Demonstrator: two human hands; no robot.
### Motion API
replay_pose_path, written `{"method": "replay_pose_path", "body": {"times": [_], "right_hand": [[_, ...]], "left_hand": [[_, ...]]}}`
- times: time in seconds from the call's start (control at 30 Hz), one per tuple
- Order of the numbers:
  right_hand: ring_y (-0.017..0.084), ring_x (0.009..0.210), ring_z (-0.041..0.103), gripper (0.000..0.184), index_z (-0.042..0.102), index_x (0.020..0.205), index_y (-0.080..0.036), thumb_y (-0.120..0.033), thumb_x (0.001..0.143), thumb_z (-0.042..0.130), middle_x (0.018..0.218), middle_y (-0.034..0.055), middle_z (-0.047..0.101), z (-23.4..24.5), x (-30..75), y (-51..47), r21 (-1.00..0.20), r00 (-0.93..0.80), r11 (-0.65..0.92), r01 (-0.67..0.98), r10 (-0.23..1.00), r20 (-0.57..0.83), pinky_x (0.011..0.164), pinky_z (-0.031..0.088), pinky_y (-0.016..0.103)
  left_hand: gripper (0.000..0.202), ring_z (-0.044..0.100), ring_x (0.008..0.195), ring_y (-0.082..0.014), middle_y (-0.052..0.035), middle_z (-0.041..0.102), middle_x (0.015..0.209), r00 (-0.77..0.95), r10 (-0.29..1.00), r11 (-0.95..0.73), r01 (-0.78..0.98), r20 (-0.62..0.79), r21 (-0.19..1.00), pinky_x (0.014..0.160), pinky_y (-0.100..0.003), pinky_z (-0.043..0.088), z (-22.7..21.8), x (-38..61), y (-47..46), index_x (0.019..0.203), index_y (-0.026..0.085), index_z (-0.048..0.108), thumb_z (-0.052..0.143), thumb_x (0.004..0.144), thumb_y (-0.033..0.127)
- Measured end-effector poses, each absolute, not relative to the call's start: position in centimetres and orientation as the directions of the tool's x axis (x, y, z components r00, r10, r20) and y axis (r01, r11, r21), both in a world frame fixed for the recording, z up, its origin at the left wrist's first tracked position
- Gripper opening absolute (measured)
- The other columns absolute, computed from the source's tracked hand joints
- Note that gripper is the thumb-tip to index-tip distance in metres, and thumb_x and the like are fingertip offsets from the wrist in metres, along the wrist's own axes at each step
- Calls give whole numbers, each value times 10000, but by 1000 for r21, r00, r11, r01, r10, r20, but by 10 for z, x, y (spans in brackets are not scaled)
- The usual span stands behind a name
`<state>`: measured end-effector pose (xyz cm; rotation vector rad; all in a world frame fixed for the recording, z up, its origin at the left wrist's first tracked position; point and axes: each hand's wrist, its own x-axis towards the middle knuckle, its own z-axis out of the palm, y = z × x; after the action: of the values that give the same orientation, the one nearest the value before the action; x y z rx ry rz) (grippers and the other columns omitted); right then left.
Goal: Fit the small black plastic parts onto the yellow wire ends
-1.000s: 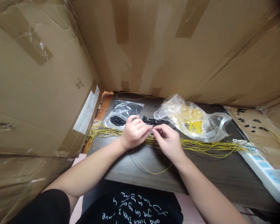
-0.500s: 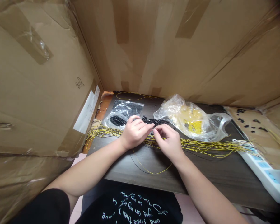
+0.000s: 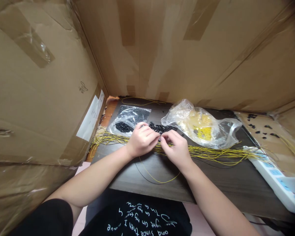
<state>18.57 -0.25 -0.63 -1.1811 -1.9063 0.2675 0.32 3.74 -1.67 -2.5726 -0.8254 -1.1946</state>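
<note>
My left hand (image 3: 142,140) and my right hand (image 3: 175,150) meet over a dark wooden table (image 3: 147,177), their fingertips almost touching. A small dark part shows at my right fingertips, and my left fingers hide whatever they hold. A bundle of thin yellow wires (image 3: 211,152) runs under both hands. Just beyond them lies a heap of small black parts (image 3: 159,128), and more fill a clear plastic bag (image 3: 124,127). A single yellow wire (image 3: 157,178) loops near the table's front edge.
A crumpled clear bag with yellow contents (image 3: 201,127) sits to the right of the black parts. Cardboard walls (image 3: 162,49) surround the table on the far side and left. At right are a white power strip (image 3: 277,180) and a cardboard sheet (image 3: 260,129) holding black pieces.
My hands have drawn slightly closer, and their fingertips now nearly meet over the wires. The view has shifted a little.
</note>
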Motion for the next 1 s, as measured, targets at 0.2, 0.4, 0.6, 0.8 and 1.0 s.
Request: {"method": "replay_pose_path", "body": {"times": [0.2, 0.4, 0.6, 0.8, 1.0], "right_hand": [[158, 715, 560, 120, 620, 893, -208, -193, 958, 520, 805, 28, 578, -9, 188, -3, -499, -252, 553, 668, 798, 547, 709, 465, 297], [161, 736, 564, 118, 625, 908, -198, -193, 964, 521, 814, 31, 583, -8, 191, -1, -491, -280, 563, 664, 797, 535, 721, 470, 303], [150, 686, 582, 96, 615, 900, -202, -268, 959, 579, 796, 25, 624, -10, 189, 0, -675, -177, 484, 556, 863, 473, 667, 501, 300], [147, 712, 641, 354, 625, 1200, -224, -441, 921, 651, 924, 34, 635, -13, 185, -2, -962, -38, 236, 135, 972, 233, 629, 615, 306], [118, 589, 623, 356, 672, 1080, -204, -500, 884, 689, 888, 37, 692, -15, 174, -7, -991, -50, 132, 5, 990, 132, 614, 627, 311]], "left_hand": [[74, 643, 757, -147, 5, 732, 780, 516, 402, -831, 552, 756, 65, 960, -386, 431, -18, 3, 37, 930, 206, 672, 599, 933, 194], [102, 654, 743, -141, 9, 739, 778, 530, 407, -833, 549, 744, 65, 969, -387, 429, -19, 2, 38, 969, 214, 685, 586, 949, 201], [72, 661, 715, -130, 18, 737, 763, 442, 437, -818, 557, 784, 142, 954, -382, 449, -12, 2, 34, 905, 205, 680, 614, 934, 203], [64, 688, 728, -136, 2, 768, 815, 334, 477, -804, 539, 813, 250, 935, -390, 468, -6, 1, 31, 896, 201, 673, 618, 928, 190], [40, 690, 736, -134, 8, 774, 844, 317, 468, -819, 506, 825, 270, 929, -389, 462, -6, 3, 30, 933, 198, 662, 644, 921, 165]]}}
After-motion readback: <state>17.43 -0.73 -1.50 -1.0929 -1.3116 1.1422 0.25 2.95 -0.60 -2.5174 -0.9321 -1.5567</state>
